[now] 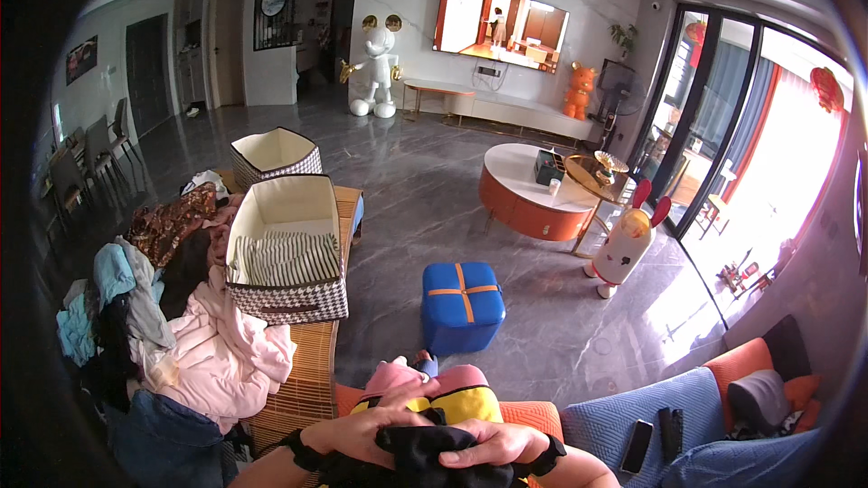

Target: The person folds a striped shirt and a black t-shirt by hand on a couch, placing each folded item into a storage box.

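Note:
A bunched black garment (418, 452) lies over my lap at the lower middle. My right hand (499, 443) grips it, thumb pressed on top and fingers hidden underneath. On its other side my left hand (378, 427) holds the cloth too, its fingers reaching over toward the middle and partly smeared. Just beyond the hands, pink and yellow clothing (470, 402) covers my knees. To the left, a houndstooth fabric storage box (312, 300) with a cream lining contains a folded striped cloth (287, 258). A pink padded jacket (217, 343) lies in a heap beside it.
Jeans (167, 438) and other clothes pile up on the left by a second storage box (276, 155). A blue stool (463, 307) stands ahead. A round table (515, 199) is farther off. At right, a phone (636, 445) rests on the blue sofa cover (606, 407).

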{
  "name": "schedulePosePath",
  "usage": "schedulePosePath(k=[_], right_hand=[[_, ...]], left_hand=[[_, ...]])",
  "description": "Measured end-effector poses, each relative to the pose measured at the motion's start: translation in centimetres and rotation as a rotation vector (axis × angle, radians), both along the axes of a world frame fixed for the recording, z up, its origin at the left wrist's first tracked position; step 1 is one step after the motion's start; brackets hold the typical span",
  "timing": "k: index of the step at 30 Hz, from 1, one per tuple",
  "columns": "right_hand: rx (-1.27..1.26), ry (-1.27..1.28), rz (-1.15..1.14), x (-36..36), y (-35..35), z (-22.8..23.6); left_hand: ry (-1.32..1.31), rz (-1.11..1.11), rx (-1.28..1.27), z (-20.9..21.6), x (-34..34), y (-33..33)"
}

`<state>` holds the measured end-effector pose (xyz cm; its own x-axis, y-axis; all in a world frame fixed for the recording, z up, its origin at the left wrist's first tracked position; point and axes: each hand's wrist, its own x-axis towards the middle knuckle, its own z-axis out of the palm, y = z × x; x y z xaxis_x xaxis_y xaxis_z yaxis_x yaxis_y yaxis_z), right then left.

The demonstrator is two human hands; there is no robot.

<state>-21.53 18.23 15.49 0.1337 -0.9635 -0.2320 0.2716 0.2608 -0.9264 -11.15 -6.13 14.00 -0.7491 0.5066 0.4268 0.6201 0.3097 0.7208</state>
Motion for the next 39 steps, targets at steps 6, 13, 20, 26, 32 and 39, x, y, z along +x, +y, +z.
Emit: schedulePosePath(k=[6, 13, 20, 26, 32, 39], right_hand=[[-0.145, -0.084, -0.268, -2.5, 1.1, 4.8], [-0.094, 0.769, -0.182, -3.6, 0.0, 0.6], [-0.127, 0.422, -0.804, -5.7, 0.2, 2.8], [-0.522, -0.139, -1.154, -7.5, -0.6, 5.6], [-0.557, -0.244, -1.229, -14.8, -2.9, 5.6], [-0.628, 0.146, -1.678, -12.7, -1.8, 10.0]], left_hand=[[-0.501, 0.263, 0.310, 2.8, 3.1, -3.4], [-0.321, 0.698, 0.623, 11.6, 6.4, -2.5], [-0.178, 0.734, 0.101, 14.4, 6.8, -4.7], [-0.039, 1.073, -0.486, 12.6, 6.7, -9.5], [0.238, 1.264, -0.169, 13.6, 2.9, -14.6], [0.544, 1.265, 0.057, 15.8, 3.5, -13.3]])
